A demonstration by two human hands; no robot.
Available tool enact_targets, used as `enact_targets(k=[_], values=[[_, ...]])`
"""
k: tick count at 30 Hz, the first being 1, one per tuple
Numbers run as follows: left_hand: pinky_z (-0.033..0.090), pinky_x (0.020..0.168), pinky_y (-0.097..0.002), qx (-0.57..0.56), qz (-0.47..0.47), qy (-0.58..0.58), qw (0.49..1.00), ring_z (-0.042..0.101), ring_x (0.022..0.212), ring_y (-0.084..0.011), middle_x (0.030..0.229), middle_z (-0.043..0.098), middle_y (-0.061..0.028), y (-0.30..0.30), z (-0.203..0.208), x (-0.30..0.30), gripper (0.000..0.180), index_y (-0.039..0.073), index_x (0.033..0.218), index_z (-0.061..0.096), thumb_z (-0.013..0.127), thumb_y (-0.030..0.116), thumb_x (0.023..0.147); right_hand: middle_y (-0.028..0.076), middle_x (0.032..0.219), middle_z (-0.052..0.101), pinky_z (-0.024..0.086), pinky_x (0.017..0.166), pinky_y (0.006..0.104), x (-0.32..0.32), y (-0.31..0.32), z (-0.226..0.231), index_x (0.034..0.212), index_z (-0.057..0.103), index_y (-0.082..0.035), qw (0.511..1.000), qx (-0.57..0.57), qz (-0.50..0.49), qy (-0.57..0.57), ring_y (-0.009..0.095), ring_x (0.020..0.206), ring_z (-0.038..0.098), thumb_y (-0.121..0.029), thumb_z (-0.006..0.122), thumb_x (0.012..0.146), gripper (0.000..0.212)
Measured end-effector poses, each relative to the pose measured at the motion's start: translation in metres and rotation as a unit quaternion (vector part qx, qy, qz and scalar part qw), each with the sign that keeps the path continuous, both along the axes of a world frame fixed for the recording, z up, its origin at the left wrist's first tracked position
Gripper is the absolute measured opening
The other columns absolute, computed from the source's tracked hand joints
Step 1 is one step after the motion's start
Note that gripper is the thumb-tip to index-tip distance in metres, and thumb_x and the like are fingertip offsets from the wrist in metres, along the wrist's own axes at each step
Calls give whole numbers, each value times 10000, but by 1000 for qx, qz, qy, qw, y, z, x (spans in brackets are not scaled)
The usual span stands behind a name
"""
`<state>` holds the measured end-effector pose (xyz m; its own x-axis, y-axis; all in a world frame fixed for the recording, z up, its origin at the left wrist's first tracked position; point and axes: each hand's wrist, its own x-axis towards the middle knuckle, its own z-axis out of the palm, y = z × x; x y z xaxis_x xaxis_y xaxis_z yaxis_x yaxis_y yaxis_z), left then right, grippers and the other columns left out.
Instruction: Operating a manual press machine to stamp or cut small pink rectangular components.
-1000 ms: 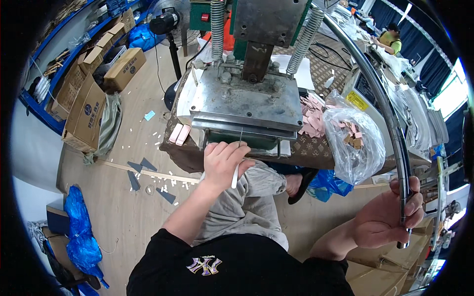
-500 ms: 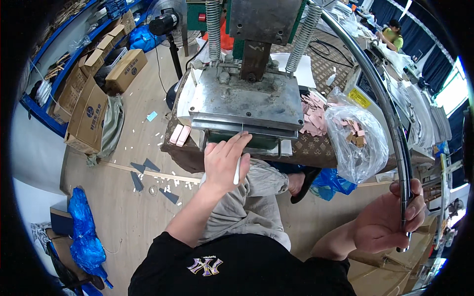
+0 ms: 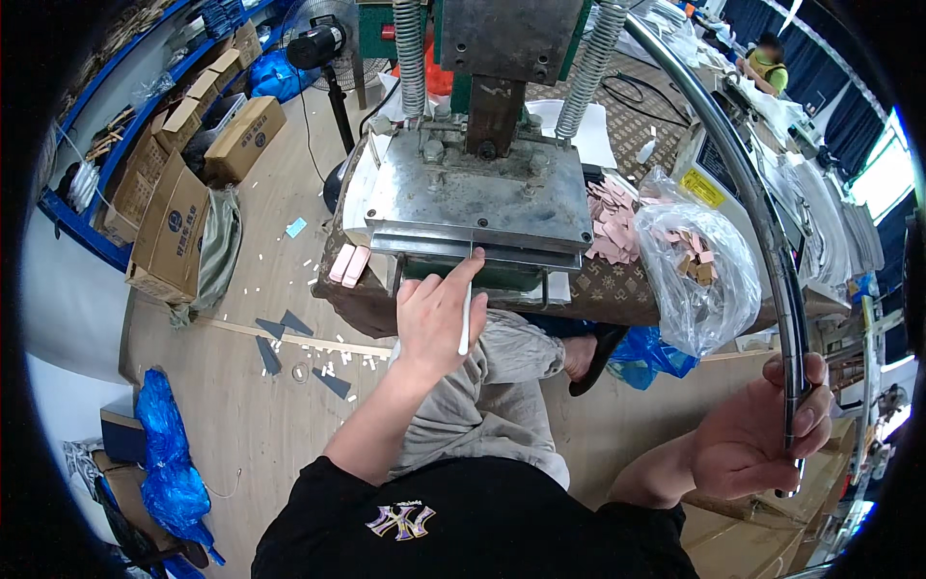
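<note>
Bright, even daylight fills the scene, with glare from windows [image 3: 883, 179] at the right edge. Shadows are soft; fisheye bending and dark vignetting mark the rim.

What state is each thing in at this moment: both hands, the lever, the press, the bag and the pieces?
left hand: holds a thin white strip, forefinger at the press edge
right hand: grip closed around the curved metal lever
press plate: raised, gap below
clear plastic bag: open, part full of pink pieces
pink pieces: loose pile on the bench
</note>
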<state>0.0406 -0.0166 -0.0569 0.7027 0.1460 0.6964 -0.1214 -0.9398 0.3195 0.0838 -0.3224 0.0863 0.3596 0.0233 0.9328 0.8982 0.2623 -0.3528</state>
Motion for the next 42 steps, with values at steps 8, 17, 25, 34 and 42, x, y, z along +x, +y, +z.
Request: enact_targets(k=[8,17,25,34,42], values=[[397,734,-376,6,-4,0,1000,579,751,-227,1303,700,-39,0,1,0,471,33,1315,621,699,126,860,-15,1122,481,444,1030,470,-2,1,-2,1073,501,-198,999,42,-16,24,325,1445,400,-582,629,984,414],[410,722,-369,26,4,-7,1000,589,745,-200,1301,700,-15,0,-1,2,545,62,1334,610,740,120,808,-22,1123,507,413,981,435,2,9,0,1110,521,-186,1000,13,-2,-27,314,1324,425,-587,554,1026,410],[378,730,-402,16,3,26,1000,576,757,-279,1069,715,-86,-3,6,0,520,41,1354,631,660,87,837,-4,1032,530,522,872,401,-2,24,-9,1013,446,-182,999,36,-20,1,297,1183,519,-509,588,1037,357],[388,745,-396,22,18,49,998,584,752,-264,1167,716,-65,-3,-1,0,506,41,1331,634,676,132,835,9,1018,535,536,877,395,0,21,-11,1002,425,-178,1000,15,-21,9,285,1193,534,-505,594,1035,370],[395,752,-393,33,15,37,999,595,750,-252,1271,713,-68,-1,-1,1,502,35,1310,636,692,127,820,35,1012,609,516,978,429,-5,30,-5,980,486,-169,995,92,20,44,309,1228,559,-442,666,1012,329]])
